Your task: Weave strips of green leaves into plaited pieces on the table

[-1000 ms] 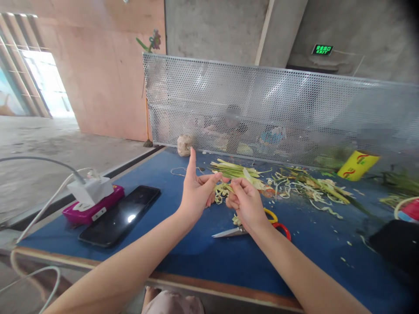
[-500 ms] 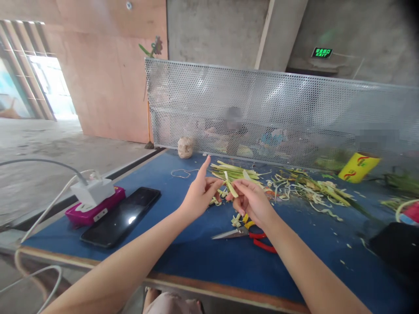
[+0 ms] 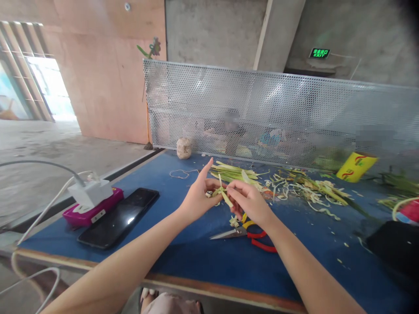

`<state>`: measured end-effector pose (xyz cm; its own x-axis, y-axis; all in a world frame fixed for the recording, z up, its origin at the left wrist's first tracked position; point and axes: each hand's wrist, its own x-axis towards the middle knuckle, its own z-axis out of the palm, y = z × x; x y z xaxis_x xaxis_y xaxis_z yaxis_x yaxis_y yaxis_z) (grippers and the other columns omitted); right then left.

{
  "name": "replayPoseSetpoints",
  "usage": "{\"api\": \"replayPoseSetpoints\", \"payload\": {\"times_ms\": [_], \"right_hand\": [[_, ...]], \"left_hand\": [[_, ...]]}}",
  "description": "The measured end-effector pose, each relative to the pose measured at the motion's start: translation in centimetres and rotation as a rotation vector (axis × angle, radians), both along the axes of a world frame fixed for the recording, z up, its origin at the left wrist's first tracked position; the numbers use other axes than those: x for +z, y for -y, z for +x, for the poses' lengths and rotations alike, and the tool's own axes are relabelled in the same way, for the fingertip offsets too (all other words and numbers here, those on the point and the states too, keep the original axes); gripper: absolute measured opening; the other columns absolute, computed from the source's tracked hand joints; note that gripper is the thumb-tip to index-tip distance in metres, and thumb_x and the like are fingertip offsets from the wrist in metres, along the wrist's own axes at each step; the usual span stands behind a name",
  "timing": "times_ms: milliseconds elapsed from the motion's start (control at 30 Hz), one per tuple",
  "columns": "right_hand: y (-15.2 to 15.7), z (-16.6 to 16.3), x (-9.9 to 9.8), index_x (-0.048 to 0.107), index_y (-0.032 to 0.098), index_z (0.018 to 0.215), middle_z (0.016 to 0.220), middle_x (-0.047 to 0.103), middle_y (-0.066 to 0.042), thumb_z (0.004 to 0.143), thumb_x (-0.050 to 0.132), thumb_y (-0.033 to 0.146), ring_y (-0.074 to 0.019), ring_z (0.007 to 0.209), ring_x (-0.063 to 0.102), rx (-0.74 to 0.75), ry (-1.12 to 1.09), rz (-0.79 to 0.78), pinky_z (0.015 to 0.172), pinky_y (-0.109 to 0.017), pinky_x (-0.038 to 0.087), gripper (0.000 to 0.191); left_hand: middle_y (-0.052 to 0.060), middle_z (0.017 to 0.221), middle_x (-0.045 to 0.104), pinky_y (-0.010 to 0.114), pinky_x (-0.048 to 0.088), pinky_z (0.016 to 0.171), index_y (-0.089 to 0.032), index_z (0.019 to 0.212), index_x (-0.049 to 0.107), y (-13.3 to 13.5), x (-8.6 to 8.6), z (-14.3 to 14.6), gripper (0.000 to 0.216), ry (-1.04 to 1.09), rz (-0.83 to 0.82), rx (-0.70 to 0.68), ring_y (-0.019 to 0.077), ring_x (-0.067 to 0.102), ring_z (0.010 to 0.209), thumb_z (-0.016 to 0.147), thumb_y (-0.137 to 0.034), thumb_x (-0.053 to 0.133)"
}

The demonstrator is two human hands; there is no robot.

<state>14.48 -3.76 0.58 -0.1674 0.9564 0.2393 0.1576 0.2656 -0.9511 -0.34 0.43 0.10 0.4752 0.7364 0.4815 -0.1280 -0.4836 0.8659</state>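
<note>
Between both hands is a pale green plant strip, folded or crossed over itself, with one end pointing up and another slanting down to the right. My left hand grips its left side, one digit stretched upward. Fingers of my right hand close on the strip from the right; their tips partly hide the crossing. Just below the right hand lie scissors with red and yellow handles, partly behind the wrist. Small pale scraps sit by the blades. Behind the hands is a bundle of green stalks.
A heap of peeled strips spreads to the right, near a yellow packet. At left lie a black phone and a magenta power strip with a white charger. A perforated metal screen borders the blue table's back.
My right hand has moved slightly left, closer to my left hand. The strip now shows a crossing between the fingers. The view has shifted slightly.
</note>
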Motion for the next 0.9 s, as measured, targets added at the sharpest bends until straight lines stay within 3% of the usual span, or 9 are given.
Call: {"api": "replayPoseSetpoints", "payload": {"times_ms": [133, 267, 467, 567, 700, 800, 900], "right_hand": [[-0.2, 0.1, -0.1, 0.047, 0.019, 0.062, 0.038, 0.038, 0.011, 0.077, 0.050, 0.033, -0.0021, 0.026, 0.030, -0.057, -0.099, 0.066, 0.028, -0.015, 0.022, 0.020], [-0.7, 0.2, -0.3, 0.047, 0.018, 0.057, 0.034, 0.033, 0.011, 0.074, 0.050, 0.028, -0.0016, 0.026, 0.024, -0.079, -0.227, 0.030, 0.028, -0.016, 0.017, 0.020], [-1.2, 0.5, -0.4, 0.051, 0.017, 0.060, 0.036, 0.037, 0.009, 0.071, 0.054, 0.030, -0.0019, 0.027, 0.026, -0.024, -0.351, -0.116, 0.030, -0.016, 0.016, 0.018], [-1.6, 1.1, -0.4, 0.053, 0.017, 0.066, 0.041, 0.043, 0.008, 0.071, 0.053, 0.035, -0.0033, 0.030, 0.031, -0.081, -0.391, -0.110, 0.032, -0.017, 0.019, 0.019], [-2.0, 1.4, -0.9, 0.058, 0.019, 0.073, 0.064, 0.058, 0.002, 0.069, 0.056, 0.032, -0.0093, 0.051, 0.050, -0.217, -0.191, 0.002, 0.047, -0.021, 0.036, 0.015], [-1.9, 1.0, -1.4, 0.061, 0.022, 0.081, 0.080, 0.061, -0.002, 0.068, 0.061, 0.030, -0.0156, 0.071, 0.055, -0.194, 0.058, 0.093, 0.063, -0.029, 0.042, 0.015], [-1.7, 0.7, -1.5, 0.059, 0.022, 0.076, 0.074, 0.061, -0.002, 0.072, 0.058, 0.033, -0.0173, 0.070, 0.055, -0.150, 0.161, 0.142, 0.066, -0.032, 0.042, 0.012]], "left_hand": [[0.002, 0.078, 0.061, 0.028, 0.043, 0.072, -0.020, 0.138, 0.009, 0.1, 0.2, -0.1, 0.084, -0.071, 0.012, -0.020, 0.0125, 0.056, 0.072, 0.069, -0.012, 0.058], [0.001, 0.074, 0.061, 0.026, 0.043, 0.068, -0.019, 0.138, 0.005, 0.3, 0.3, 0.0, 0.089, -0.111, -0.018, -0.070, 0.0110, 0.055, 0.066, 0.068, -0.011, 0.059], [0.000, 0.076, 0.061, 0.022, 0.043, 0.061, -0.020, 0.136, 0.011, 0.2, 0.3, 0.1, 0.088, 0.045, -0.200, -0.117, 0.0088, 0.055, 0.064, 0.066, -0.010, 0.063], [0.004, 0.078, 0.064, 0.022, 0.044, 0.058, -0.015, 0.135, 0.014, 0.0, 0.6, 0.1, 0.085, 0.145, -0.330, -0.054, 0.0099, 0.056, 0.063, 0.065, -0.009, 0.064], [0.010, 0.086, 0.066, 0.023, 0.047, 0.057, -0.009, 0.134, 0.015, -0.2, 0.9, 0.0, 0.083, 0.224, -0.430, 0.052, 0.0094, 0.056, 0.062, 0.067, -0.009, 0.064], [0.010, 0.085, 0.067, 0.025, 0.047, 0.058, -0.009, 0.134, 0.015, -0.3, 0.8, 0.0, 0.082, 0.233, -0.434, 0.047, 0.0117, 0.058, 0.066, 0.068, -0.012, 0.064], [0.009, 0.086, 0.066, 0.025, 0.046, 0.063, -0.011, 0.133, 0.021, -0.8, 0.4, 0.0, 0.084, 0.234, -0.379, 0.116, 0.0137, 0.059, 0.074, 0.064, -0.016, 0.069]]}}
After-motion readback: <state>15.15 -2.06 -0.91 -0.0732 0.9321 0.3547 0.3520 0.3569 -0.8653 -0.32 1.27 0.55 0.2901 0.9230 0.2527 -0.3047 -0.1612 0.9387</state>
